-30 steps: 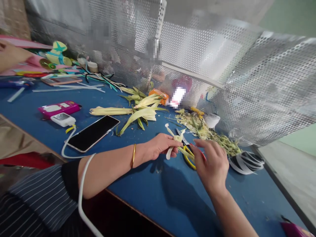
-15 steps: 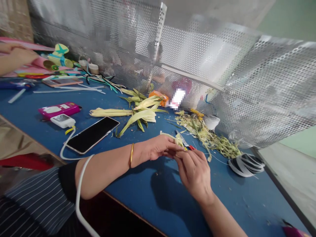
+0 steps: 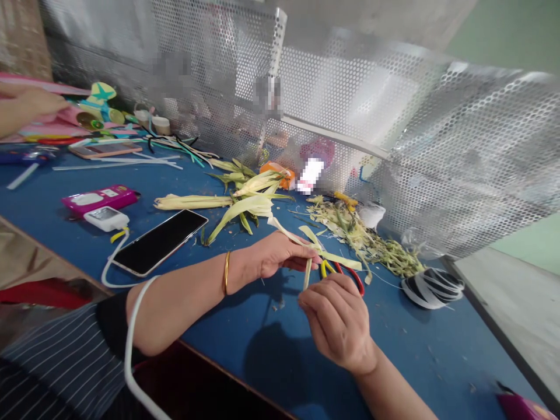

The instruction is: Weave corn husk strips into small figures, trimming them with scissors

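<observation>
My left hand [image 3: 280,255] pinches a knot of pale yellow-green leaf strips [image 3: 315,248] just above the blue table [image 3: 271,344]. My right hand [image 3: 336,321], fingers curled, grips the lower end of one strip that hangs down from the knot. Scissors with yellow and red handles [image 3: 345,271] lie on the table right behind the strips. A gold bangle sits on my left wrist.
Loose leaves [image 3: 236,195] and a heap of trimmings [image 3: 367,239] lie ahead by a perforated metal screen [image 3: 437,146]. A black phone [image 3: 160,233], a white charger [image 3: 105,219] and a pink case [image 3: 98,197] lie left. A roll of white tape [image 3: 433,287] sits right. Another person's hand [image 3: 30,105] works far left.
My right hand left the scissors, came to the strips and has pulled one strip down toward me. The leaf strips have spread out from my left hand.
</observation>
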A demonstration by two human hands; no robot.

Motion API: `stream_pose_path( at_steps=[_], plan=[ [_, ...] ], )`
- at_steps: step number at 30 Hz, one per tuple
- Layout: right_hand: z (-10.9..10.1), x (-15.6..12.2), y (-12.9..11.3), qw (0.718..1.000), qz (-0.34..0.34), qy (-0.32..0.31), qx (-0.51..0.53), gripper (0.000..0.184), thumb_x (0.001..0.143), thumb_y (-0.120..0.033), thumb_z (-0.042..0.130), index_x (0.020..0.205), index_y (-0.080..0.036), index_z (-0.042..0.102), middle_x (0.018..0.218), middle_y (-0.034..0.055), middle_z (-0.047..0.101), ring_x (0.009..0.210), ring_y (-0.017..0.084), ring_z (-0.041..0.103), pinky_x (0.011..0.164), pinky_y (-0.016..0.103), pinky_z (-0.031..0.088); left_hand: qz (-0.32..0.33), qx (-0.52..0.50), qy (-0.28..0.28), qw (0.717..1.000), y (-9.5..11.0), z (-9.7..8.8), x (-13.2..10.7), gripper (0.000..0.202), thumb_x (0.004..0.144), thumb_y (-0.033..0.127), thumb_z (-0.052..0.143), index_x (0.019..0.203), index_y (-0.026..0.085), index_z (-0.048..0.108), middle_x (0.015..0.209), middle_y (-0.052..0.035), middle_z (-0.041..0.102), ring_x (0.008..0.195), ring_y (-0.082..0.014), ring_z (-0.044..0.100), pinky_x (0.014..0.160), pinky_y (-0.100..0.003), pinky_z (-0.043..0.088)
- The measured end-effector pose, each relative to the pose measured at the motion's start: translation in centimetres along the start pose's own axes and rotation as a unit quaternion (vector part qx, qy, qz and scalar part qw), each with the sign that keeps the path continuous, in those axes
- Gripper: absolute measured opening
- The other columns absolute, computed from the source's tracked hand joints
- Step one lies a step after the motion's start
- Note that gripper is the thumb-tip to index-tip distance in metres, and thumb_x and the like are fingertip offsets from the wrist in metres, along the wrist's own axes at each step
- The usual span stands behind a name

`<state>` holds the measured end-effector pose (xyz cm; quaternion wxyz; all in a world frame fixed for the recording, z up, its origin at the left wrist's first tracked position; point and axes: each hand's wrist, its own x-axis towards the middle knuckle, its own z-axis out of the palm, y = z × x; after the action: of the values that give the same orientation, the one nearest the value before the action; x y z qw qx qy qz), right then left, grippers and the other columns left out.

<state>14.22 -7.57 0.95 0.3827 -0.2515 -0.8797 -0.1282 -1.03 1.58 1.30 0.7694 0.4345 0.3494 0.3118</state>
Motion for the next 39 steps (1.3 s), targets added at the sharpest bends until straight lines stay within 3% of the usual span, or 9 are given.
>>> stream_pose_path(
  at_steps=[10, 14, 16, 18, 25, 29, 34, 37, 39],
  plan=[
    [0.6, -0.6, -0.2, 0.999, -0.028, -0.030, 0.031, 0.021, 0.088, -0.006, 0.050, 0.106, -0.014, 0.057, 0.082, 0.0073, 0.069, 0.071, 0.018, 0.060, 0.078, 0.037, 0.048, 0.021, 0.000, 0.021, 1.000, -0.1, 0.1, -0.1, 0.020, 0.064, 0.025, 0.083, 0.075, 0.013, 0.071, 0.071, -0.0044, 0.071, 0.069, -0.0146, 0.066, 0.071, -0.028, 0.051],
    [0.0, -0.7, 1.7, 0.987, 0.119, 0.037, -0.106, 0.026, 0.091, -0.018, 0.057, 0.117, -0.015, 0.053, 0.094, 0.0106, 0.069, 0.084, 0.022, 0.062, 0.082, 0.039, 0.045, 0.049, 0.038, 0.022, 0.998, 0.4, -0.2, 0.0, 0.013, 0.072, 0.024, 0.075, 0.073, 0.013, 0.069, 0.067, -0.0026, 0.067, 0.064, -0.0119, 0.063, 0.070, -0.027, 0.049],
    [-0.3, -0.8, 2.8, 0.961, 0.211, 0.025, -0.177, 0.019, 0.093, -0.028, 0.056, 0.109, -0.018, 0.057, 0.098, 0.0115, 0.069, 0.091, 0.026, 0.062, 0.086, 0.041, 0.042, 0.051, 0.057, 0.007, 0.997, 0.6, -0.2, -0.1, 0.014, 0.072, 0.024, 0.074, 0.072, 0.012, 0.068, 0.066, -0.0020, 0.065, 0.063, -0.0119, 0.062, 0.071, -0.029, 0.049],
    [-0.3, -1.0, 3.5, 0.956, 0.243, -0.032, -0.163, 0.013, 0.096, -0.029, 0.050, 0.096, -0.020, 0.059, 0.087, 0.0071, 0.070, 0.081, 0.022, 0.063, 0.088, 0.040, 0.040, 0.045, 0.055, 0.001, 0.997, 0.7, -0.1, -0.2, 0.016, 0.071, 0.026, 0.076, 0.072, 0.012, 0.068, 0.065, -0.0010, 0.063, 0.063, -0.0121, 0.060, 0.071, -0.030, 0.050],
    [0.8, -1.2, 2.6, 0.957, 0.256, -0.074, -0.113, 0.031, 0.098, -0.024, 0.042, 0.068, -0.022, 0.047, 0.055, -0.0026, 0.050, 0.054, 0.015, 0.049, 0.076, 0.031, 0.041, 0.078, 0.084, 0.029, 0.993, -0.7, 0.6, 0.0, 0.035, 0.060, 0.025, 0.084, 0.089, 0.016, 0.067, 0.064, 0.0034, 0.063, 0.055, -0.0104, 0.057, 0.057, -0.025, 0.047],
    [0.6, -0.9, 2.3, 0.963, 0.237, -0.079, -0.100, 0.034, 0.098, -0.022, 0.041, 0.064, -0.022, 0.041, 0.053, -0.0047, 0.043, 0.050, 0.013, 0.041, 0.075, 0.030, 0.040, 0.091, 0.077, 0.050, 0.992, -1.1, 0.6, 0.4, 0.022, 0.064, 0.019, 0.079, 0.082, 0.013, 0.067, 0.063, 0.0016, 0.063, 0.051, -0.0091, 0.055, 0.053, -0.023, 0.046],
    [-0.9, -0.4, 2.3, 0.958, 0.271, -0.079, -0.042, 0.035, 0.097, -0.027, 0.044, 0.062, -0.021, 0.043, 0.055, -0.0027, 0.047, 0.057, 0.014, 0.047, 0.078, 0.031, 0.039, 0.068, 0.043, 0.078, 0.994, -0.4, 0.5, 0.8, 0.007, 0.069, 0.011, 0.072, 0.075, 0.011, 0.068, 0.058, -0.0002, 0.062, 0.050, -0.0093, 0.054, 0.051, -0.024, 0.046],
    [-1.5, -0.2, 2.5, 0.925, 0.363, -0.094, 0.067, 0.037, 0.095, -0.037, 0.046, 0.062, -0.021, 0.051, 0.054, -0.0019, 0.048, 0.057, 0.014, 0.047, 0.071, 0.030, 0.040, 0.068, 0.045, 0.082, 0.993, -0.1, 0.3, 0.7, 0.007, 0.070, 0.012, 0.072, 0.076, 0.011, 0.068, 0.059, -0.0003, 0.061, 0.050, -0.0092, 0.055, 0.051, -0.024, 0.046],
    [-1.5, -0.2, 2.9, 0.863, 0.454, -0.107, 0.194, 0.039, 0.092, -0.048, 0.048, 0.068, -0.020, 0.060, 0.059, 0.0004, 0.056, 0.060, 0.015, 0.051, 0.064, 0.029, 0.040, 0.061, 0.039, 0.083, 0.994, 0.1, 0.2, 0.6, 0.008, 0.070, 0.013, 0.072, 0.077, 0.011, 0.068, 0.060, 0.0001, 0.061, 0.050, -0.0085, 0.054, 0.052, -0.024, 0.046]
  ],
)
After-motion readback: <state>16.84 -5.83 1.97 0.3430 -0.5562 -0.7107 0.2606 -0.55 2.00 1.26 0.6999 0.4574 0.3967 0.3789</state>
